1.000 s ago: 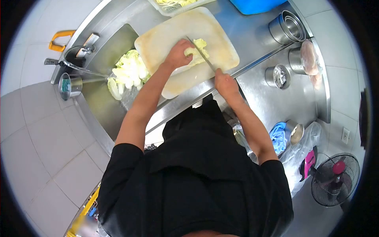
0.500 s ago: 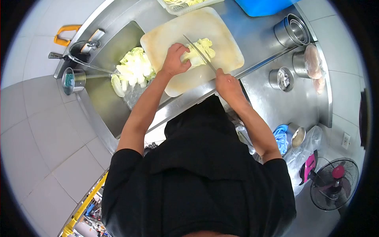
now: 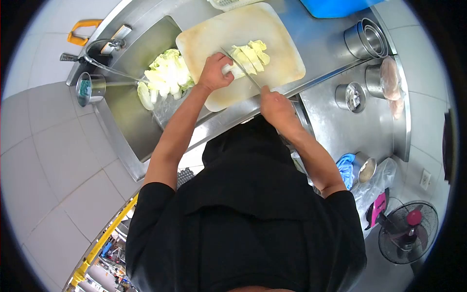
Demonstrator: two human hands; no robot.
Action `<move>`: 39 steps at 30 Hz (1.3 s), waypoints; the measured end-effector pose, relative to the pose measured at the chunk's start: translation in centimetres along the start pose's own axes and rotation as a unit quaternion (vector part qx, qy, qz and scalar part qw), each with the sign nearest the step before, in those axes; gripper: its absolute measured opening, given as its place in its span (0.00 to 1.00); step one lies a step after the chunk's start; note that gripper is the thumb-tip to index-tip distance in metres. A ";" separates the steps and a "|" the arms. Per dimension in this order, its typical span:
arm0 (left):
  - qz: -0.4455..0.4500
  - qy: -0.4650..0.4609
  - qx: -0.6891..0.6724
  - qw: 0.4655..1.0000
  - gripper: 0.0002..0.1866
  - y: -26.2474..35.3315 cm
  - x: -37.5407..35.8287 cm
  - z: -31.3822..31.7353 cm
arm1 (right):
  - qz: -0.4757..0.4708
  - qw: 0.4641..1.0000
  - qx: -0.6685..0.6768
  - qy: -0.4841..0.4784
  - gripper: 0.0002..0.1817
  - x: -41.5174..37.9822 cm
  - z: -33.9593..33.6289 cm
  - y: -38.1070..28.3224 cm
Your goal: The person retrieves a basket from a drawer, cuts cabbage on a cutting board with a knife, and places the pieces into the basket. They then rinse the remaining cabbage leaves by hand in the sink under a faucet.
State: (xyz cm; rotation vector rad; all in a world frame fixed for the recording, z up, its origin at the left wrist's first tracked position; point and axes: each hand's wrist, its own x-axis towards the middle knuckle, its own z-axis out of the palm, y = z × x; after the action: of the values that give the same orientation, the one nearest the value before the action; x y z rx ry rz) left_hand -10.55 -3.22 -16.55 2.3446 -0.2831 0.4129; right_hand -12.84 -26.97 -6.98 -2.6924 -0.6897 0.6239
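Observation:
On the pale cutting board [image 3: 194, 43], pieces of yellow-green cabbage [image 3: 255, 56] lie in sliced strips. My left hand [image 3: 215, 71] is closed on the white stem end of the cabbage, left of the blade. My right hand [image 3: 277, 106] grips the handle of a long knife [image 3: 248, 76], whose blade slants up and left across the cabbage close to my left fingers. More cabbage leaves [image 3: 168, 75] lie in the steel sink [image 3: 127, 119] left of the board.
Water runs from a faucet [image 3: 116, 45] into the sink. Steel containers [image 3: 357, 41] stand at right, with a small pot [image 3: 350, 98] below them. A blue tub [image 3: 331, 6] and a white basket [image 3: 233, 4] are behind the board. A fan [image 3: 408, 232] is at lower right.
The knife and my right hand have shifted left along the cabbage toward its stem end. More separate slices show right of the blade. The view has moved slightly.

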 end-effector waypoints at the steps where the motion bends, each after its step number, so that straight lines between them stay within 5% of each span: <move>1: -0.012 -0.022 0.019 1.000 0.14 0.0 -0.1 0.3 | 0.015 1.000 0.004 0.003 0.07 0.0 0.3 -0.3; 16: -0.032 -0.019 0.047 0.998 0.17 -0.4 -0.8 1.7 | 0.013 0.999 0.013 0.032 0.08 2.2 4.3 1.9; 23: -0.035 0.022 0.024 0.999 0.15 -0.4 -1.2 1.8 | 0.010 0.999 0.017 -0.037 0.09 0.1 -0.4 0.0; 28: -0.015 0.020 0.048 0.999 0.17 -0.6 -2.0 2.2 | 0.012 0.999 0.031 0.007 0.09 1.6 6.3 1.2; 33: -0.030 0.069 -0.022 0.997 0.17 0.5 -1.6 0.7 | 0.004 1.000 0.019 0.002 0.09 1.4 1.8 -0.1; 39: -0.036 0.048 0.079 0.995 0.18 -0.2 -3.4 1.0 | -0.021 0.999 0.023 -0.009 0.08 0.3 4.1 -1.2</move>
State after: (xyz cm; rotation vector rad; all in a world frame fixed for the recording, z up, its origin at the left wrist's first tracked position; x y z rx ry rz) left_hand -13.41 -3.51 -18.64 2.4709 -0.1248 0.5281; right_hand -15.01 -25.12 -10.12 -2.6253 -0.7253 0.6461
